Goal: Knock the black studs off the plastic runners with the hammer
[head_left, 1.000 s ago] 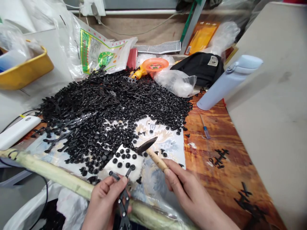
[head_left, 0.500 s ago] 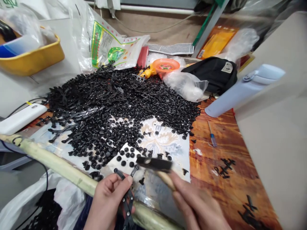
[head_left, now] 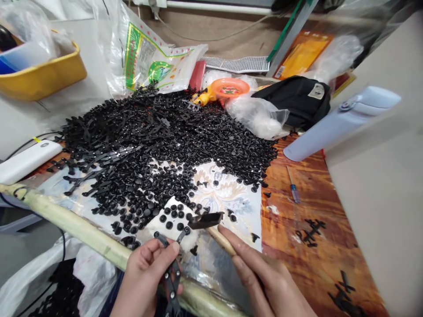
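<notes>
My left hand (head_left: 148, 268) pinches a black riveted linkage (head_left: 172, 286) between thumb and fingers at the near edge of the work surface; my right hand (head_left: 261, 273) grasps the wooden handle of a hammer (head_left: 220, 240). The linkage's two upper arms spread apart beyond my grip. The left one ends free, while the right one reaches over the near right part of a white block (head_left: 190, 240), where its round end appears to lie over a peg. Black round-headed pegs (head_left: 169, 225) stand in rows on the same block, to the left and far side of that end. The dark hammer head is held just right of it; whether the two touch cannot be told. I judge the step in hand to be the fastening of this arm end to a peg by tapping. The next move would call for the linkage to be kept steady and the hammer brought squarely over the joint, clear of my left thumb. A large heap of black parts (head_left: 139, 141) covers the far left, and a screwdriver (head_left: 293, 187) lies to the right on the wooden tabletop (head_left: 280, 233).
</notes>
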A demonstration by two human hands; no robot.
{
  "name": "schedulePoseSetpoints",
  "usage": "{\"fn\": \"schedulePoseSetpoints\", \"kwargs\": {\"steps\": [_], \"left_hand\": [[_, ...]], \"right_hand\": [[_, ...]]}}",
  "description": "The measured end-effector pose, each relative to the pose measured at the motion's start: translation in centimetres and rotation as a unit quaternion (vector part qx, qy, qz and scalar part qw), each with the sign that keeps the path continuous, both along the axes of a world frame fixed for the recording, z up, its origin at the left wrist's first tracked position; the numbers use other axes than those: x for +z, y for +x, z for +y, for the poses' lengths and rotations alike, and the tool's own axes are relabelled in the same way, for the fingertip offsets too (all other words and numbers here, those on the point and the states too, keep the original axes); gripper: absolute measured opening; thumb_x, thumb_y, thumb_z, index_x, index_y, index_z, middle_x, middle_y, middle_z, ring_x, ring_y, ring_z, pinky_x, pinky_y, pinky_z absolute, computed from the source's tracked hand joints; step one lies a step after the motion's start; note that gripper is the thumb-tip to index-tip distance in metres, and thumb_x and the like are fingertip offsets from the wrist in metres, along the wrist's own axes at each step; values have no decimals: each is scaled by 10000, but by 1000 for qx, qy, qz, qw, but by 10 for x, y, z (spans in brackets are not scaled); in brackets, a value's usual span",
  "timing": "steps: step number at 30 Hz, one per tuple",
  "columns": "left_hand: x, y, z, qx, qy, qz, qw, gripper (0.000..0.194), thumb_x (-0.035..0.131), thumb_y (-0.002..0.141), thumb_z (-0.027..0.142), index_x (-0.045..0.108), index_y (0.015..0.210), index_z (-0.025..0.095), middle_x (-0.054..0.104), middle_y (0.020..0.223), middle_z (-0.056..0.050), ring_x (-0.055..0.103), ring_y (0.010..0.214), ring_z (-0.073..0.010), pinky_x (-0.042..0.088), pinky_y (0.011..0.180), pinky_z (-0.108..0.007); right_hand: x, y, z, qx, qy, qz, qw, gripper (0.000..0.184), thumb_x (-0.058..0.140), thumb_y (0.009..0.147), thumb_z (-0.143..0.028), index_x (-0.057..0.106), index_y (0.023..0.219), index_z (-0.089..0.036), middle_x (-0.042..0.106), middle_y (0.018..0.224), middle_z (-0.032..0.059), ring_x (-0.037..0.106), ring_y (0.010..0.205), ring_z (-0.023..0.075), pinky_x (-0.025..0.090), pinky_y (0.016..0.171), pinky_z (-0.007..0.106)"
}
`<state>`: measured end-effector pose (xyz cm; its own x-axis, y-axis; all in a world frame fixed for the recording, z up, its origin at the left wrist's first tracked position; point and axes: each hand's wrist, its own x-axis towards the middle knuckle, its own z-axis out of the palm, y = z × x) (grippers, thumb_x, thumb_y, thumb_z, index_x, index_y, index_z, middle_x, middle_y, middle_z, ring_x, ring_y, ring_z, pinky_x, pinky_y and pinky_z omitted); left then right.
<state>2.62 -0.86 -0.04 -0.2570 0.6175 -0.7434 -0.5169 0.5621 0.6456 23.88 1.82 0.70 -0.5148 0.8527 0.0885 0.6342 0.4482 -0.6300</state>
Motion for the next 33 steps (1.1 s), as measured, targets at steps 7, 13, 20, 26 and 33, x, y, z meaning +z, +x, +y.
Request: {"fn": "schedulePoseSetpoints", "kwargs": {"steps": [7, 13, 20, 26, 33], "left_hand": [[0, -9, 2, -7, -8, -38, 999, 403, 927, 491, 409, 642, 636, 164, 611, 466, 30, 506, 338, -85, 433, 332, -171], [0, -10, 1, 2, -22, -24, 999, 452, 938, 449, 417, 629, 679, 181, 635, 460, 31, 538, 302, -113, 399, 295, -169], [-6, -7, 2, -10, -20, -14, 1000, 420, 939, 473, 393, 636, 663, 173, 625, 456, 29, 509, 335, -93, 440, 322, -178], [-5, -6, 2, 1, -17, -3, 1000, 418, 950, 448, 382, 636, 622, 166, 612, 454, 32, 479, 363, -84, 471, 333, -191], [-3, -3, 2, -1, -10, 3, 1000, 382, 932, 489, 384, 646, 608, 160, 555, 444, 46, 426, 370, -60, 477, 346, -187]], "right_hand": [[-5, 0, 1, -41, -23, 59, 997, 462, 373, 1020, -217, 377, 1472, -314, 583, 1348, 6, 621, 1143, 172, 567, 869, 237], [-7, 1, -1, -57, -44, 76, 995, 453, 387, 1010, -200, 433, 1455, -270, 577, 1352, 41, 577, 1199, 215, 527, 956, 322], [-9, 2, -5, -60, -59, 65, 994, 455, 370, 1018, -212, 410, 1466, -286, 541, 1392, 27, 556, 1226, 213, 514, 983, 345], [-16, 1, -8, -22, -52, 38, 998, 470, 351, 1014, -207, 375, 1476, -293, 573, 1365, 25, 620, 1153, 212, 543, 947, 396], [5, -3, -3, -13, 4, 37, 999, 529, 373, 1004, -204, 302, 1512, -333, 607, 1328, 49, 687, 1025, 224, 619, 770, 313]]}}
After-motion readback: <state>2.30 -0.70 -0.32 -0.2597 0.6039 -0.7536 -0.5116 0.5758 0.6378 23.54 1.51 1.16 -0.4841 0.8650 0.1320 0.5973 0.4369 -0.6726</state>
